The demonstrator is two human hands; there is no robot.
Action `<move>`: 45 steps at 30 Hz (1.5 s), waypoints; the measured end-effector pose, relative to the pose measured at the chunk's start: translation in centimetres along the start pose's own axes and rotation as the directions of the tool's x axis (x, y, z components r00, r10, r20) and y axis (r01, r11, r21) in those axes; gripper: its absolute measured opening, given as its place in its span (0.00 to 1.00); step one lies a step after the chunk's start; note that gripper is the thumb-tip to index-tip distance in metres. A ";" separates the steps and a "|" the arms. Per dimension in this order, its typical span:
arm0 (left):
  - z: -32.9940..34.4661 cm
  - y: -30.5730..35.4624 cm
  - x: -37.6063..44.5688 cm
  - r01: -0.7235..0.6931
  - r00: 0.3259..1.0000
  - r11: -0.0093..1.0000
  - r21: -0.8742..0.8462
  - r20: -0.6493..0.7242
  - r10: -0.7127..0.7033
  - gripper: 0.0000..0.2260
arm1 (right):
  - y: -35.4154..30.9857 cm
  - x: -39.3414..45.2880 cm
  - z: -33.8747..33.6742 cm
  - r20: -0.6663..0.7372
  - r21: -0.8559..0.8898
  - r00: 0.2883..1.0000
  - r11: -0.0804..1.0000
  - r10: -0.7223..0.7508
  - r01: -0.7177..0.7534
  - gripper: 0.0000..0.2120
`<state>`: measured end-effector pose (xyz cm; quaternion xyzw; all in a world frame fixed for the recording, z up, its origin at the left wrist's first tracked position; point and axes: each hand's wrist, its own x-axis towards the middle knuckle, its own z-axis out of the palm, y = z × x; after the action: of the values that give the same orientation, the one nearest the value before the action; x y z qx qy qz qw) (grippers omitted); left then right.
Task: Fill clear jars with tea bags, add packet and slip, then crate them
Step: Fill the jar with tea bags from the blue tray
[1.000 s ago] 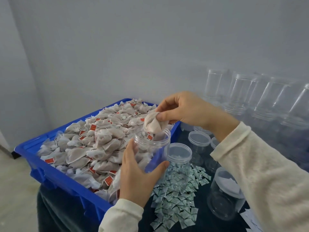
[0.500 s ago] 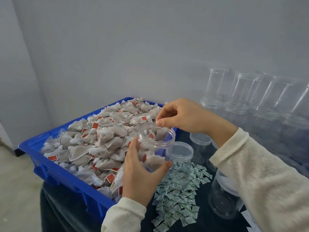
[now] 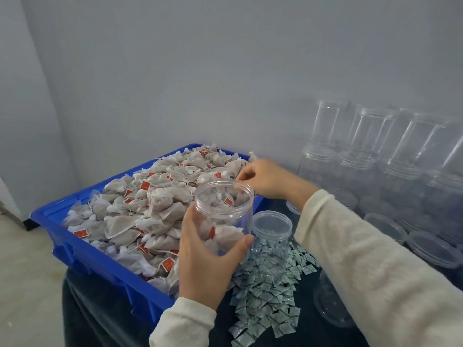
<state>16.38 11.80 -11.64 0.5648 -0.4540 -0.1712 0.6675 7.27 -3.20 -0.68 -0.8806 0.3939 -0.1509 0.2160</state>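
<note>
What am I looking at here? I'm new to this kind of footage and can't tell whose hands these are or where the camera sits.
There is no machine: a person wears a camera on the head, looking down at their own hands. The left hand grips a clear jar partly filled with tea bags. The right hand reaches toward the blue crate heaped with tea bags; whether it holds anything is unclear. On the dark table lie small packets, and empty jars stand stacked against the wall.
</note>
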 end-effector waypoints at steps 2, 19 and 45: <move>-0.3 0.1 0.0 -0.004 1.000 1.000 0.005 -0.029 0.004 0.49 | 0.9 1.2 2.5 0.163 -0.151 0.985 0.988 0.051 -0.026 0.09; -1.7 -1.0 0.2 0.030 0.999 0.999 0.019 -0.040 -0.029 0.48 | -0.8 2.7 8.1 0.495 -0.537 0.867 0.805 0.056 0.254 0.11; -0.5 -1.7 0.6 0.039 0.999 0.990 0.137 0.030 -0.044 0.48 | -5.7 -1.9 -5.7 -0.203 0.236 0.965 0.948 -0.168 0.215 0.05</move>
<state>17.64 11.11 -12.92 0.6156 -0.4637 -0.1630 0.6160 7.16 0.20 6.90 -0.8622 0.3013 -0.2999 0.2755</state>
